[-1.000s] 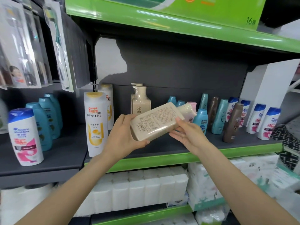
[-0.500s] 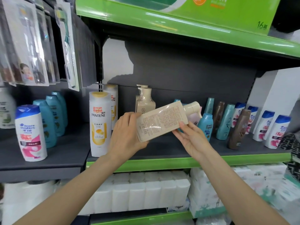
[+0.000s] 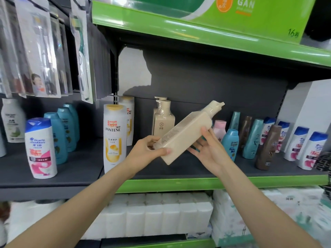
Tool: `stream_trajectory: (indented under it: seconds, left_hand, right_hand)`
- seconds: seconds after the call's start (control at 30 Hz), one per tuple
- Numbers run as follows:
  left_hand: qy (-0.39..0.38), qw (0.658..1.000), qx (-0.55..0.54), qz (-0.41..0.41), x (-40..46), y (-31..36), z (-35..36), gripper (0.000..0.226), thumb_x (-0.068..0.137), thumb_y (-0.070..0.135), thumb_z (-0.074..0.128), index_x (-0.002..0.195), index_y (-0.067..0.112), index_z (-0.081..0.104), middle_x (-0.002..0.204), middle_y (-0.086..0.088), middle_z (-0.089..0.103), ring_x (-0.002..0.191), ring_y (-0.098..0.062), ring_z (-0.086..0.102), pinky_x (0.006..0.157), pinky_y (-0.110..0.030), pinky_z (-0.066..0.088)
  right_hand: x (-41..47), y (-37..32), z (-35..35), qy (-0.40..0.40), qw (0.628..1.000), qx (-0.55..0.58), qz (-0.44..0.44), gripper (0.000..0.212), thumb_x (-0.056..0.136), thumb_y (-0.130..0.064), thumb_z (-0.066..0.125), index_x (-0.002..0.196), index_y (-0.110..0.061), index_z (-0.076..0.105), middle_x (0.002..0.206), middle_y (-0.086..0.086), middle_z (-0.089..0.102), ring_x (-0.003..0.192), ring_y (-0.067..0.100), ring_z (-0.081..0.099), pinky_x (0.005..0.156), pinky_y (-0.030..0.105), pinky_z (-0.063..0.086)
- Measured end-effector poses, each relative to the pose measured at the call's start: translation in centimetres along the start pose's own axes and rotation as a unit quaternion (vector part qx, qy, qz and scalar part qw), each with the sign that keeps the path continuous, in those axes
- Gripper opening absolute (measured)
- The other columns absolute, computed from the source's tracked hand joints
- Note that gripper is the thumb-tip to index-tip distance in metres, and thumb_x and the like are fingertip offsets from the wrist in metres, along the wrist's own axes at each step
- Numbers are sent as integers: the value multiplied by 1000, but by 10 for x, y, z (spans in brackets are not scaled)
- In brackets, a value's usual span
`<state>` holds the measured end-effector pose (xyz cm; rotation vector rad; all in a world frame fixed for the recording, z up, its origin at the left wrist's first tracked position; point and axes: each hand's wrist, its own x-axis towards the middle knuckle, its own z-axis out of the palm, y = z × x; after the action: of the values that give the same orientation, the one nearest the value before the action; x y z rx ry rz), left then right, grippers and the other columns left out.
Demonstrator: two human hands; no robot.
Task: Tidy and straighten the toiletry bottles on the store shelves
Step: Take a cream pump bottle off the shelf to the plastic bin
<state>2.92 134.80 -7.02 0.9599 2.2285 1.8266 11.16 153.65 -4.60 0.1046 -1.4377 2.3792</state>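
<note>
A beige pump bottle point(image 3: 186, 133) is tilted in the air over the dark shelf point(image 3: 188, 169), its pump head pointing up and to the right. My left hand point(image 3: 146, 151) grips its lower end, thumb across the front. My right hand point(image 3: 207, 149) supports the bottle's underside with straight fingers. Two matching beige pump bottles point(image 3: 163, 120) stand upright behind it. White Pantene bottles point(image 3: 114, 136) stand to the left.
Teal, brown, pink and blue-capped white bottles point(image 3: 268, 140) crowd the shelf's right side. A Head & Shoulders bottle point(image 3: 40, 147) and teal bottles point(image 3: 60, 133) stand on the left shelf under hanging toothbrush packs point(image 3: 35, 51). White tissue packs point(image 3: 161, 215) fill the shelf below.
The beige bottle has swung from nearly lying flat to a steeper tilt, pump end rising to the right. My left hand shifted down to its base and my view moved closer.
</note>
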Motion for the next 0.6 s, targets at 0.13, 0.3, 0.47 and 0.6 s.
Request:
stream_trajectory:
  seconds: [0.13,0.3,0.47,0.6]
  left_hand:
    - [-81,992,-60,-70,2,-5,-4,58,64,43,75,116,20,61,114,0,66,111,-14,58,104,-35,42]
    - [-93,994,44,24,16,13,-3,46,81,8,68,124,20,56,114,5,64,105,-10,59,89,-19,47]
    - [2,976,160,149,29,22,12,85,72,26,79,140,33,30,104,7,59,93,-11,57,83,-25,50]
    - [37,973,162,163,37,11,14,84,72,21,78,139,33,29,97,2,61,86,-13,58,76,-23,50]
  right_hand:
    - [8,2,6,53,997,-51,-20,54,85,-27,64,136,-25,44,120,9,63,108,24,63,75,38,57]
    - [15,7,20,119,980,-151,-45,58,76,-20,77,126,-34,51,113,2,66,101,20,66,82,43,57]
    - [20,23,34,159,966,-194,-61,64,72,-17,81,126,-31,51,99,-1,68,92,14,66,75,38,58]
    - [23,25,33,150,956,-246,-54,58,75,-22,78,124,-34,50,100,2,67,92,13,64,66,27,53]
